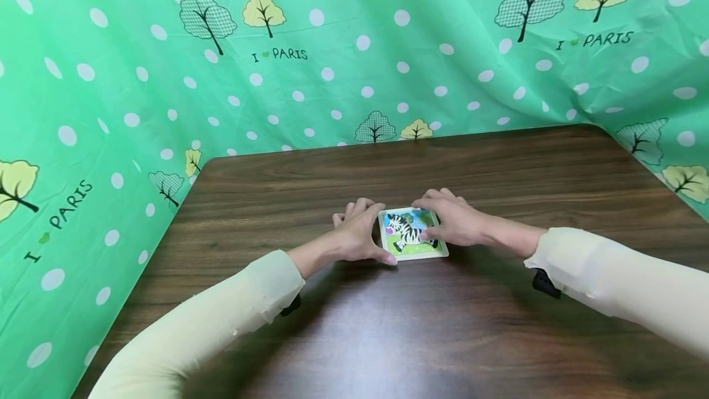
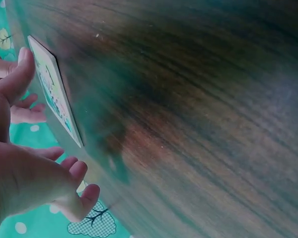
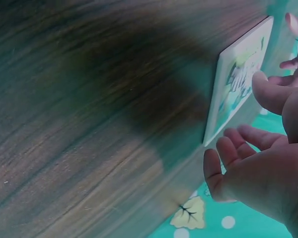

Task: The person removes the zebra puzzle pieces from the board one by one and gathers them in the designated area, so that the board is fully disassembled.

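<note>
Dotted green cloth (image 1: 354, 82) is hanging behind the dark wooden table (image 1: 354, 337). In the head view, a zebra board (image 1: 411, 236) is lying flat on it, the left hand (image 1: 357, 234) framing its left side, thumb and fingers spread, the right hand (image 1: 461, 221) arching over its right side, likewise spread. In the left wrist view, fingers are curving loosely beside its edge. In the right wrist view, the thumb is pointing over the board, contact unclear. Light, even pressure from both sides should be serving best.
</note>
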Demonstrator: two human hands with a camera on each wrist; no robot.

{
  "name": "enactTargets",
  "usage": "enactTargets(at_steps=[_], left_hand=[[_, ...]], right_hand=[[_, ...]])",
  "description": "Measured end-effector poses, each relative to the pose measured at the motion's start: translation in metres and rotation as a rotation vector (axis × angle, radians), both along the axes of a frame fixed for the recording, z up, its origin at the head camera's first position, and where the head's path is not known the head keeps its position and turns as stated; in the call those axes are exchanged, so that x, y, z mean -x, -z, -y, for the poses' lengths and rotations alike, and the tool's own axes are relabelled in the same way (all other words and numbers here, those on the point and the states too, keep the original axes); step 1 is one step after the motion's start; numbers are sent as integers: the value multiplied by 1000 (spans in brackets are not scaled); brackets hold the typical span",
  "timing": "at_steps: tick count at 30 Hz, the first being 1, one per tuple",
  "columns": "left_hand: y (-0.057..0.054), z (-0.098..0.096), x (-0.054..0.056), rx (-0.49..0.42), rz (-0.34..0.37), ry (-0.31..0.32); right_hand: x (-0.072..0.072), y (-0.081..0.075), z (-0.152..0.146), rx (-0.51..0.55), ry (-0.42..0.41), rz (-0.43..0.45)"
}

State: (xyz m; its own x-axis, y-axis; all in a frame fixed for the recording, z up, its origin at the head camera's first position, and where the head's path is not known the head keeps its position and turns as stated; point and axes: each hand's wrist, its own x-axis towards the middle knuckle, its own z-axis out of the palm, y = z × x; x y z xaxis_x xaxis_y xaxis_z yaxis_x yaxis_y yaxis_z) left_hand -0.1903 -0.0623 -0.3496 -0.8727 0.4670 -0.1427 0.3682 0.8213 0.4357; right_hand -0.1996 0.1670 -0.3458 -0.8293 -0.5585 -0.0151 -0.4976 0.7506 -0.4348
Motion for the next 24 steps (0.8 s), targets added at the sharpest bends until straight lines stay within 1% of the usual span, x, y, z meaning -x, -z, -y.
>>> enactTargets(at_steps=[8, 12, 16, 18, 24], left_hand=[[6, -2, 5, 53, 14, -4], [7, -3, 7, 77, 20, -3], [8, -4, 8, 88, 23, 3], [8, -5, 8, 91, 22, 4], [7, -6, 8, 98, 22, 9]], right_hand=[[9, 8, -1, -17, 8, 2], [12, 11, 0, -40, 6, -24], [14, 9, 3, -55, -1, -57], [13, 8, 5, -68, 14, -68], [11, 8, 6, -147, 99, -120]])
